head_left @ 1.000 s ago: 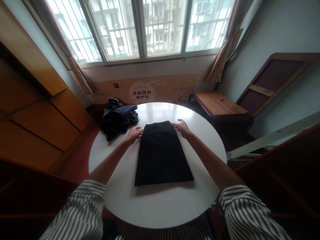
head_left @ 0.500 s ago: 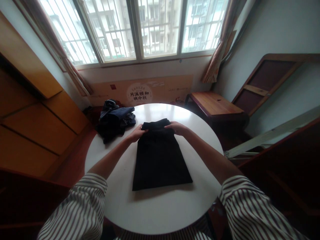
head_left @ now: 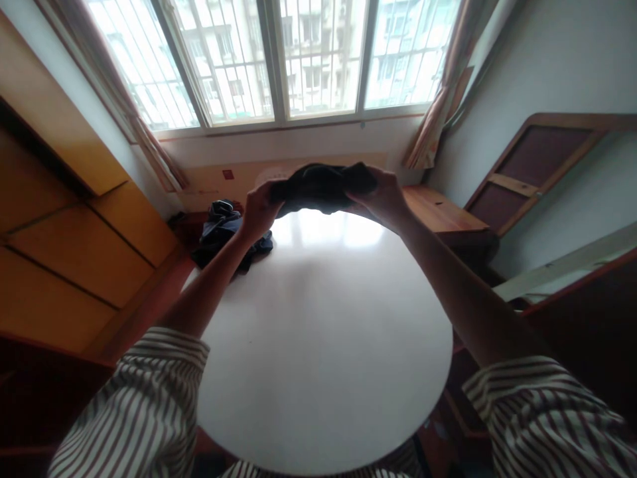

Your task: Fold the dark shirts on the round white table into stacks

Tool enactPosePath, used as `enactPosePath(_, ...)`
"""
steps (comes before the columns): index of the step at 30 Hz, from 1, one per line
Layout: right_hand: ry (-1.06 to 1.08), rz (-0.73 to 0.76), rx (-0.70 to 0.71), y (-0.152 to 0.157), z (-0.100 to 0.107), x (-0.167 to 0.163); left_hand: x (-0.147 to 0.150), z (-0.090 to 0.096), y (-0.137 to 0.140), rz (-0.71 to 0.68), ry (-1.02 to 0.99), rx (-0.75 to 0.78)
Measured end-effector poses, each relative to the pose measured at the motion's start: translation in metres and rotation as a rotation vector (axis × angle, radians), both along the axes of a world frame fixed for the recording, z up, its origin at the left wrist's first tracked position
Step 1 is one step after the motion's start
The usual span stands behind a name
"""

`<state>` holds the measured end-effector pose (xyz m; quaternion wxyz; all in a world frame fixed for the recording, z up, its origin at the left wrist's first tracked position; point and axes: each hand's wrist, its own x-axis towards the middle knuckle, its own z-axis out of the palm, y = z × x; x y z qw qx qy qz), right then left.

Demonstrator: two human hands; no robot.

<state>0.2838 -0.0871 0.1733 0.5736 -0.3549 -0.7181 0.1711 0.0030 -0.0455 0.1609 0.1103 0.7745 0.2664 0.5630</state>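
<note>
A black cloth garment (head_left: 321, 188) hangs in the air above the far side of the round white table (head_left: 328, 345). Its exact kind cannot be made out; it looks bunched and sags a little between my hands. My left hand (head_left: 263, 207) grips its left end, fingers closed round the fabric. At the other end my right hand (head_left: 383, 196) holds the cloth pinched between thumb and fingers. Left of my left hand, a crumpled pile of dark clothes (head_left: 219, 232) lies at the table's far left edge, partly covered by my left forearm.
Beyond the table on the right stands a low wooden table (head_left: 442, 209). Wooden cabinets (head_left: 119, 226) line the left side. A printed board (head_left: 209, 179) leans under the barred window (head_left: 318, 60), and a wooden frame (head_left: 537, 166) rests against the right wall.
Both hands have lifted the black garment off the tabletop, upward and away from me. Before, it lay flat with its lower part toward me. The clothes pile has stayed in place.
</note>
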Motion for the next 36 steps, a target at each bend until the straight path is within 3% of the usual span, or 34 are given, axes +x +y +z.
enactPosePath(3,-0.284,-0.018,0.089,-0.047,-0.049,0.006,-0.016,-0.055,-0.045,-0.072,0.175,-0.01)
enactPosePath(7,-0.622,0.173,0.07,-0.111,-0.144,0.013,-0.045,-0.145,-0.109,-0.3,0.504,-0.017)
enactPosePath(10,-0.789,0.262,0.044,-0.149,-0.191,0.018,-0.063,-0.183,-0.149,-0.316,0.653,0.046)
enactPosePath(13,-0.839,0.259,0.028,-0.172,-0.201,0.022,-0.071,-0.188,-0.173,-0.288,0.73,0.105)
enactPosePath(17,-0.781,0.25,0.036,-0.176,-0.178,0.016,-0.068,-0.173,-0.173,-0.311,0.688,-0.037)
enactPosePath(19,-0.737,0.219,0.029,-0.171,-0.162,0.002,-0.064,-0.167,-0.159,-0.152,0.589,-0.183)
enactPosePath(22,-0.766,0.159,-0.028,-0.161,-0.142,-0.033,-0.058,-0.164,-0.126,0.21,0.415,-0.39)
enactPosePath(24,-0.863,0.15,-0.081,-0.156,-0.136,-0.06,-0.054,-0.166,-0.106,0.304,0.367,-0.533)
enactPosePath(27,-1.042,0.152,-0.148,-0.15,-0.144,-0.092,-0.046,-0.171,-0.089,0.28,0.397,-0.689)
enactPosePath(29,-1.124,0.13,-0.159,-0.148,-0.156,-0.104,-0.04,-0.174,-0.085,0.28,0.413,-0.716)
enactPosePath(32,-1.172,0.117,-0.12,-0.148,-0.171,-0.109,-0.034,-0.177,-0.08,0.274,0.401,-0.72)
enactPosePath(36,-1.195,0.187,-0.033,-0.15,-0.174,-0.107,-0.039,-0.177,-0.071,0.22,0.418,-0.831)
